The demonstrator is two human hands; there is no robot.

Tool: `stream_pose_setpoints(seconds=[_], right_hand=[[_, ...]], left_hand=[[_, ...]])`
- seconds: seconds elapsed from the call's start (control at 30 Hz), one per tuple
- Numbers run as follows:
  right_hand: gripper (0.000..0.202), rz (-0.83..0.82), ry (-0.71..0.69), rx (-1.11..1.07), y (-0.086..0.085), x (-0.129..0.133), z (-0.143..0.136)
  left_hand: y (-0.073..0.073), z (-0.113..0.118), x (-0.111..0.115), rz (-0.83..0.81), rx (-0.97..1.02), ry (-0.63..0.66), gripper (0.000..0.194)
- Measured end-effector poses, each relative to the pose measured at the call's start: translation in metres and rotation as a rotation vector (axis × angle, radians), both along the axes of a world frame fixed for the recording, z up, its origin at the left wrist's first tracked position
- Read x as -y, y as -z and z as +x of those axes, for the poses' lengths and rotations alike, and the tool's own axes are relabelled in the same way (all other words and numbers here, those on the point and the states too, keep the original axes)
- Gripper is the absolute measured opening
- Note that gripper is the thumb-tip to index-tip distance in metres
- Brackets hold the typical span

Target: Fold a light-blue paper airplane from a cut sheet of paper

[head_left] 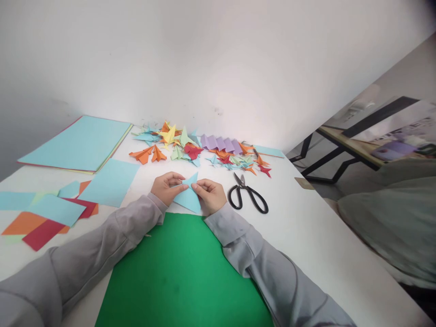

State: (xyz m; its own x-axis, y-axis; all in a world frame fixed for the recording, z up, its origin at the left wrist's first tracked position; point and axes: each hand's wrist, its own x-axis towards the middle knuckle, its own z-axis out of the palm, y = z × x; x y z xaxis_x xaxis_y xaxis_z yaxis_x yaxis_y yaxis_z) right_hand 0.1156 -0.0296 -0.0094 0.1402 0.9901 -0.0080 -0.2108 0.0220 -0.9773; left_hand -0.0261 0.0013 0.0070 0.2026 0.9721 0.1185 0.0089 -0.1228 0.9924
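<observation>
A light blue folded paper (188,200) is held up between my hands, just beyond the far edge of a green mat (177,268). My left hand (168,187) pinches its left side, fingers curled behind it and thumb in front. On the right side, my right hand (210,194) grips the same paper between thumb and fingers. The paper has a pointed tip at the top and a wider lower part. Black-handled scissors (254,193) lie to the right of my right hand, blades pointing away.
Folded paper shapes (168,134) in several colours lie along the wall, beside a pleated purple paper (221,143). Large blue sheets (78,143) are stacked at the back left, with coloured paper pieces (57,209) nearer. A person's clothed part (391,218) shows at the right.
</observation>
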Motion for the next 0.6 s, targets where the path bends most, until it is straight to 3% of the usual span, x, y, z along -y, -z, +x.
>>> stream_pose_setpoints(seconds=[0.17,0.33,0.6], right_hand=[[0.031,-0.007,0.013,-0.023,-0.006,0.002,0.0],[0.03,0.077,0.047,0.019,-0.014,0.005,0.002],[0.022,0.057,0.136,0.065,-0.007,0.002,0.002]], left_hand=[[-0.001,-0.001,0.0,0.05,0.002,0.011,0.032],[-0.001,0.0,0.001,-0.049,0.081,-0.013,0.034],[-0.006,0.002,0.002,-0.061,0.059,-0.141,0.019]])
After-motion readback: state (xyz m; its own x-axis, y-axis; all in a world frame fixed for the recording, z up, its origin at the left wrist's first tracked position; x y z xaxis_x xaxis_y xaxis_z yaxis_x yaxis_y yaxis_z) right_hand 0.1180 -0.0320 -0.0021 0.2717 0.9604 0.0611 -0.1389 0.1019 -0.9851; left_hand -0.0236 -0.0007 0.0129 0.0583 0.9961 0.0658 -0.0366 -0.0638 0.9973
